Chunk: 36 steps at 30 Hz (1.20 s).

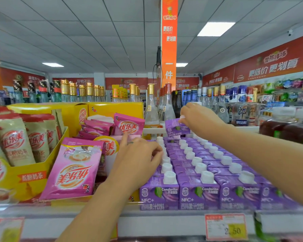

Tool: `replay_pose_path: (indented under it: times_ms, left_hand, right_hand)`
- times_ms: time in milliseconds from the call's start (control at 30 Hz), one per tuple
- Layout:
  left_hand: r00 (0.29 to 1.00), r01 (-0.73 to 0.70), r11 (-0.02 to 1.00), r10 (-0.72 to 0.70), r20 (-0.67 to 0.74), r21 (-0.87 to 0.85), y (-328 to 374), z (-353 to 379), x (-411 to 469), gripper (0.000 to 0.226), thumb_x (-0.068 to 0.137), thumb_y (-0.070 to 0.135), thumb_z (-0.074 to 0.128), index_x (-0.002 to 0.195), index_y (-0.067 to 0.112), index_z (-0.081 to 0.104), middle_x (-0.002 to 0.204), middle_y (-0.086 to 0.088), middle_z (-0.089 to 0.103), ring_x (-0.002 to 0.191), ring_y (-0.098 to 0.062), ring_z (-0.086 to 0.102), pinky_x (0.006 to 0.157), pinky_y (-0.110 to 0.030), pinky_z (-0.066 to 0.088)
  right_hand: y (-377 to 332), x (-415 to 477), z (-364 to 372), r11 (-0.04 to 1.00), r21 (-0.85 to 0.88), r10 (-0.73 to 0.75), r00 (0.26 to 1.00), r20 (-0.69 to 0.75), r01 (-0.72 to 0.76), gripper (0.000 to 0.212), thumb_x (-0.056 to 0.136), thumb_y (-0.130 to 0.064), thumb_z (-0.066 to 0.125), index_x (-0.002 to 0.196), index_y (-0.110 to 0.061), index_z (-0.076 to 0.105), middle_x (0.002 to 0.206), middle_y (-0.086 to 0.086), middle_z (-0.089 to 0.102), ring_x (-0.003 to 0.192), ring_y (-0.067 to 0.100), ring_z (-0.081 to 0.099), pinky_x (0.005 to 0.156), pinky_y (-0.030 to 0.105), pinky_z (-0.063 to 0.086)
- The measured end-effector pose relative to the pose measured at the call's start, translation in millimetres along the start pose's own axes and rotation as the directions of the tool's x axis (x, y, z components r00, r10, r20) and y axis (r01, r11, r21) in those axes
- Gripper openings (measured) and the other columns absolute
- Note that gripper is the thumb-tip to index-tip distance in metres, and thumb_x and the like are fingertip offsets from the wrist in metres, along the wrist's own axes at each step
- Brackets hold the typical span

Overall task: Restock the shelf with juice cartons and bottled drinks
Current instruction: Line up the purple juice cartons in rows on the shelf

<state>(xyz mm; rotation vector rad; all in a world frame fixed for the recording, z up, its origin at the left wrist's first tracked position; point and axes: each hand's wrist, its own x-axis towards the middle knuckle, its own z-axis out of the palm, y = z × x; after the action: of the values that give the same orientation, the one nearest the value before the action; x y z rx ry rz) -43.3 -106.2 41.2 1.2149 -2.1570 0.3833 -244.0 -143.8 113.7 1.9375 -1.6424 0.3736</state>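
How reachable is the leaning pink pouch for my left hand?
Probably yes: the left hand rests on the purple cartons right beside the pink pouch, nothing between them. The right hand holds a raised carton farther back.

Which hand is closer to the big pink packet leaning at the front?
Left. The left hand is just right of the pink packet, at the carton caps. The right hand is farther back, holding a purple carton up.

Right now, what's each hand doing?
Left hand: fingers curled against the carton row; grip cannot be told.
Right hand: pinches a raised carton by its cap.
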Motion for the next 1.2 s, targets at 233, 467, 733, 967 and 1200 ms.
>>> replay_pose_path:
  times_ms: [233,467,733,967,1200]
  left_hand:
    - [0.945,-0.061,0.998,0.067,-0.319,0.03,23.5,-15.2,-9.7,0.057,0.092,0.05,0.043,0.141,0.022,0.041,0.129,0.0,0.058,0.113,-0.021,0.058,0.104,-0.044,0.038]
    - [0.97,-0.124,0.841,-0.008,-0.242,-0.526,57.2,-35.4,-52.3,0.045,0.082,0.044,0.066,0.123,0.043,0.048,0.114,0.025,0.058,0.103,0.009,0.053,0.083,-0.014,0.046]
    - [0.984,0.104,0.576,-0.178,0.001,-0.811,103.1,20.2,-176.1,0.041,0.07,0.036,0.074,0.105,0.05,0.058,0.103,0.027,0.067,0.094,0.004,0.064,0.078,-0.01,0.046]
    - [0.871,0.489,0.352,-0.232,0.432,-0.798,117.6,91.6,-252.2,0.039,0.08,0.012,0.075,0.104,0.038,0.061,0.099,0.02,0.069,0.092,-0.002,0.064,0.079,-0.019,0.05]
    - [0.655,0.735,-0.067,-0.191,0.731,-0.675,133.2,122.9,-300.1,0.027,0.085,0.015,0.058,0.111,0.024,0.054,0.102,0.003,0.071,0.09,-0.011,0.067,0.078,-0.025,0.055]
  right_hand:
    - [-10.1,-82.8,-38.0,0.96,0.212,-0.117,0.95,-0.288,0.182,0.03,0.098,-0.029,0.047,0.111,-0.005,0.06,0.103,0.005,0.054,0.101,0.025,0.05,0.084,0.028,0.037]
    - [-14.1,-151.7,-45.2,0.765,0.574,-0.015,0.898,-0.44,0.294,0.017,0.088,-0.032,0.055,0.092,-0.017,0.061,0.083,-0.007,0.051,0.074,0.006,0.046,0.07,0.013,0.035]
    - [-27.1,-268.4,8.2,0.236,0.971,-0.041,0.998,-0.04,0.048,0.022,0.076,-0.043,0.074,0.097,-0.04,0.066,0.099,-0.015,0.069,0.093,0.008,0.066,0.082,0.021,0.051]
    - [-46.1,-352.7,86.9,0.157,0.913,-0.089,0.915,0.393,-0.376,0.034,0.076,-0.013,0.077,0.1,-0.034,0.065,0.097,-0.014,0.072,0.091,0.008,0.068,0.08,0.026,0.054]
    - [-54.7,-392.4,112.7,0.105,0.809,-0.076,0.807,0.586,-0.578,0.035,0.064,-0.044,0.074,0.094,-0.028,0.069,0.081,-0.004,0.072,0.062,0.008,0.057,0.051,0.018,0.041]
